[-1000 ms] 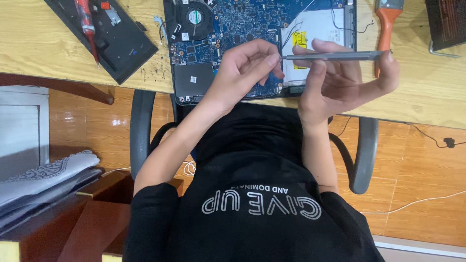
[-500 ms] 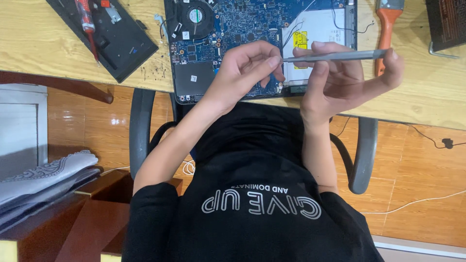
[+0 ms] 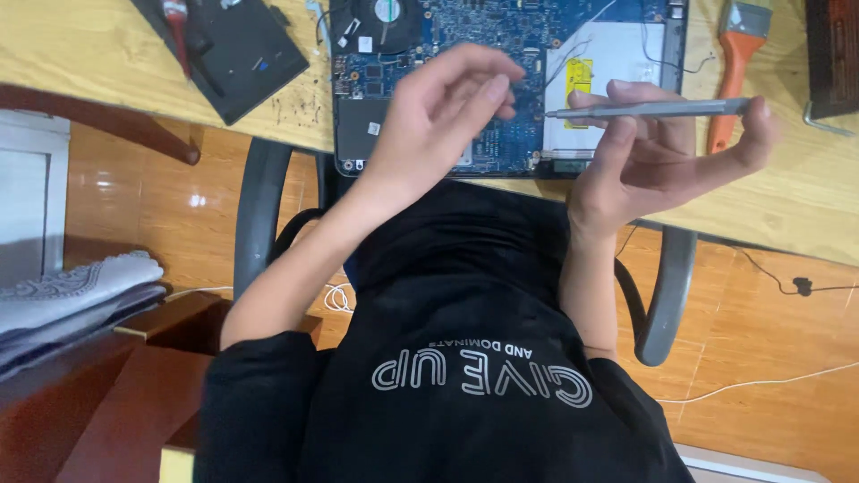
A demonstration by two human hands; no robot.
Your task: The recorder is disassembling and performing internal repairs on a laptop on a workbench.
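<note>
The right hand (image 3: 662, 161) holds a slim grey metal tool (image 3: 644, 111), probably tweezers, lying level across its fingertips, thumb and fingers curled around it, with the pointed tip aimed toward nine o'clock. The left hand (image 3: 447, 116) hovers just beside that tip, fingers loosely bent with thumb and forefinger drawn near each other; whether they pinch anything is too small to tell. Both hands hang above an opened laptop (image 3: 501, 80), its blue circuit board bare, a round fan (image 3: 386, 12) at its eleven o'clock corner and a white panel with a yellow sticker (image 3: 580, 79) under the tool tip. The tool looks light, stiff, smooth and likely slippery, best taken at mid-shaft; the board looks fragile. An orange-handled brush (image 3: 735, 63) lies at the laptop's three o'clock on the wooden table (image 3: 89, 54).
</note>
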